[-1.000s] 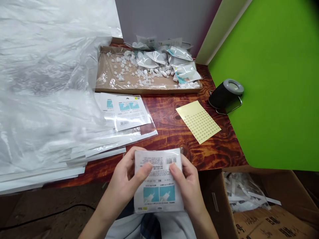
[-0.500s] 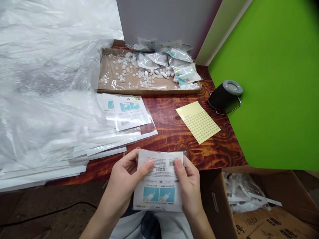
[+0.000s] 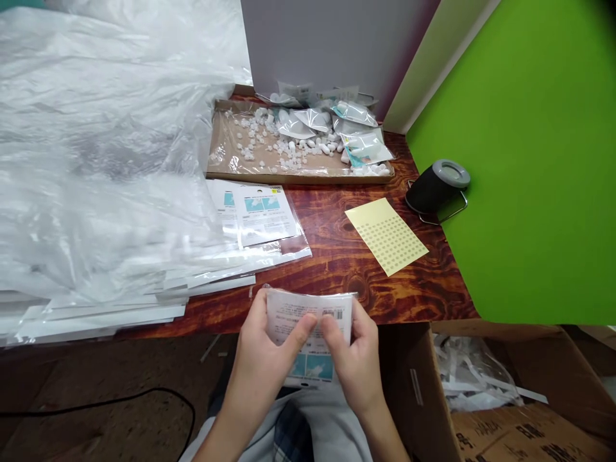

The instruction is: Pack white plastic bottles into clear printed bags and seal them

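Observation:
Both of my hands hold one clear plastic packet (image 3: 293, 314) with a white printed card inside, just off the table's front edge. Small print, a barcode and blue pictures show on the card, upside down to me. My left hand (image 3: 267, 350) grips its left side and my right hand (image 3: 353, 353) its right side, thumbs on the printed face and close together near the middle. The other fingers are behind the packet, mostly hidden. Beyond lie more printed cards (image 3: 267, 218) on clear plastic sleeves, and a yellow sheet of small round stickers (image 3: 387, 236).
A shallow cardboard tray (image 3: 231, 163) holds small white pieces and filled packets. A black cylindrical device (image 3: 436, 186) stands at the right by a green panel (image 3: 520, 160). Large plastic sheets (image 3: 106, 160) cover the left side. An open carton (image 3: 414, 385) with plastic scraps sits below right.
My thumbs have slid inward across the packet, closer together. The packet's lower part has tilted away, so less of its face shows. The whole view has shifted slightly.

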The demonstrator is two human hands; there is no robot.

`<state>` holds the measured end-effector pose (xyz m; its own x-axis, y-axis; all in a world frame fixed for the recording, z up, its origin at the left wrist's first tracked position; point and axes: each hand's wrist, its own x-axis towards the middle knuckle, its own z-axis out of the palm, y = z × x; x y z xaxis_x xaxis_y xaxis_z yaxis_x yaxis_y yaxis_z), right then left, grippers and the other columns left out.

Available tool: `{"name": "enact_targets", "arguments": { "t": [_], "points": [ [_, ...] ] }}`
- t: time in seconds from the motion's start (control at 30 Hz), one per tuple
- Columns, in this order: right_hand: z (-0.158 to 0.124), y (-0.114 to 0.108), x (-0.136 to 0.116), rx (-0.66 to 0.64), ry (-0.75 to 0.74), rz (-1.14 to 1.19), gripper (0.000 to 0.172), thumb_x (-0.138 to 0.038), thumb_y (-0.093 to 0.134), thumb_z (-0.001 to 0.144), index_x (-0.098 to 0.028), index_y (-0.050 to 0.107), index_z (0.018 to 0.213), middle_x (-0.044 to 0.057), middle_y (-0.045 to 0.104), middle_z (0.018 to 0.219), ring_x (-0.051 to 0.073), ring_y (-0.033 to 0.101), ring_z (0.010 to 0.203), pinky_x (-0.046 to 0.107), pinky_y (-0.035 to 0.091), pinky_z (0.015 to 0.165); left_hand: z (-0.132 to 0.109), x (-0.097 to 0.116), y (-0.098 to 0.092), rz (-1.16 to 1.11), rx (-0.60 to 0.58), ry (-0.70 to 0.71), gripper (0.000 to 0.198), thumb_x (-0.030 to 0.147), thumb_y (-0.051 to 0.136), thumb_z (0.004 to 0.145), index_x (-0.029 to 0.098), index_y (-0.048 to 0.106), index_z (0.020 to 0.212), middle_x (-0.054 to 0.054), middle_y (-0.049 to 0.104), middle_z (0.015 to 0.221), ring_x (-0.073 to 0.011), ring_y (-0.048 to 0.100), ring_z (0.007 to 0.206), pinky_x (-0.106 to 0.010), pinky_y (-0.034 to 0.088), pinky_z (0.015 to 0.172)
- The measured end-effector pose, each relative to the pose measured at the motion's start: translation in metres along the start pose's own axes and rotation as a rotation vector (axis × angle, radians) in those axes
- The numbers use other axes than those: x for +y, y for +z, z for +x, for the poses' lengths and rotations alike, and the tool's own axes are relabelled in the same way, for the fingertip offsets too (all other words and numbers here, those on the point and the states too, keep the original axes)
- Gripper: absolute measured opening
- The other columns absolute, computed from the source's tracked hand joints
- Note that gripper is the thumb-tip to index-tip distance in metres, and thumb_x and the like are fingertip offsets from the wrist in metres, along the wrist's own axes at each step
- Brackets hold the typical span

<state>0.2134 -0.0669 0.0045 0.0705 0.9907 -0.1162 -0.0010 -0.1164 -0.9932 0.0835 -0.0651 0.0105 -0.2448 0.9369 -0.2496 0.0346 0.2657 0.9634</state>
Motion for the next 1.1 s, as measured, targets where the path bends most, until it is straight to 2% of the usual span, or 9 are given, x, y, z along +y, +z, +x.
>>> {"name": "enact_targets", "arguments": {
  "t": [0.1, 0.27, 0.47, 0.67, 0.87, 1.0, 1.1],
  "points": [
    [0.001, 0.0, -0.002, -0.01, 0.048, -0.015, 0.026, -0.04, 0.074, 0.076, -0.016, 0.064, 0.082, -0.001, 0.063, 0.069, 0.012, 0.053, 0.061, 0.022, 0.045, 0.057, 0.002, -0.002, -0.001, -0.058, -0.049, -0.049, 0.037, 0.044, 0.078, 0.069, 0.019, 0.06, 0.091, 0.0, 0.066, 0.078, -0.0152, 0.061, 0.071, -0.021, 0.053, 0.062],
    [0.004, -0.006, -0.01, -0.081, 0.126, 0.167, 0.022, -0.037, 0.069, 0.082, -0.018, 0.067, 0.093, 0.003, 0.072, 0.087, 0.017, 0.065, 0.078, 0.025, 0.052, 0.069, 0.007, -0.001, -0.01, -0.271, -0.17, -0.13, 0.029, 0.041, 0.077, 0.072, 0.017, 0.067, 0.084, -0.002, 0.069, 0.079, -0.0163, 0.063, 0.073, -0.023, 0.055, 0.066],
    [0.006, -0.014, -0.004, -0.154, 0.137, 0.253, 0.019, -0.037, 0.068, 0.085, -0.019, 0.069, 0.093, 0.003, 0.072, 0.087, 0.017, 0.064, 0.08, 0.024, 0.05, 0.071, 0.009, 0.002, -0.016, -0.306, -0.193, -0.142, 0.023, 0.036, 0.08, 0.069, 0.018, 0.074, 0.082, -0.003, 0.072, 0.08, -0.0164, 0.064, 0.075, -0.021, 0.055, 0.068],
    [0.008, -0.02, 0.013, -0.22, 0.202, 0.347, 0.023, -0.04, 0.062, 0.09, -0.019, 0.072, 0.09, 0.001, 0.068, 0.077, 0.013, 0.059, 0.069, 0.022, 0.046, 0.065, 0.011, 0.005, -0.019, -0.329, -0.16, -0.217, 0.03, 0.034, 0.084, 0.064, 0.02, 0.078, 0.09, -0.005, 0.074, 0.082, -0.0204, 0.069, 0.076, -0.025, 0.058, 0.067],
    [0.007, -0.021, 0.02, -0.252, 0.154, 0.367, 0.029, -0.042, 0.057, 0.093, -0.019, 0.074, 0.087, 0.0, 0.065, 0.068, 0.012, 0.055, 0.062, 0.021, 0.042, 0.058, 0.013, 0.004, -0.026, -0.375, -0.224, -0.282, 0.027, 0.034, 0.083, 0.066, 0.021, 0.079, 0.09, -0.005, 0.076, 0.079, -0.0212, 0.07, 0.071, -0.028, 0.06, 0.066],
    [0.008, -0.022, 0.018, -0.264, 0.13, 0.367, 0.029, -0.042, 0.055, 0.094, -0.021, 0.074, 0.094, 0.0, 0.068, 0.072, 0.012, 0.057, 0.062, 0.022, 0.044, 0.06, 0.013, 0.005, -0.027, -0.411, -0.245, -0.282, 0.026, 0.035, 0.081, 0.069, 0.021, 0.079, 0.09, -0.006, 0.077, 0.086, -0.0225, 0.071, 0.08, -0.025, 0.059, 0.068],
    [0.008, -0.021, 0.016, -0.235, 0.114, 0.366, 0.03, -0.045, 0.056, 0.093, -0.021, 0.074, 0.098, 0.001, 0.071, 0.079, 0.014, 0.061, 0.067, 0.024, 0.047, 0.065, 0.013, 0.006, -0.025, -0.45, -0.226, -0.305, 0.028, 0.037, 0.083, 0.066, 0.02, 0.079, 0.088, -0.007, 0.077, 0.089, -0.0235, 0.072, 0.081, -0.025, 0.059, 0.069]
  ]
}}
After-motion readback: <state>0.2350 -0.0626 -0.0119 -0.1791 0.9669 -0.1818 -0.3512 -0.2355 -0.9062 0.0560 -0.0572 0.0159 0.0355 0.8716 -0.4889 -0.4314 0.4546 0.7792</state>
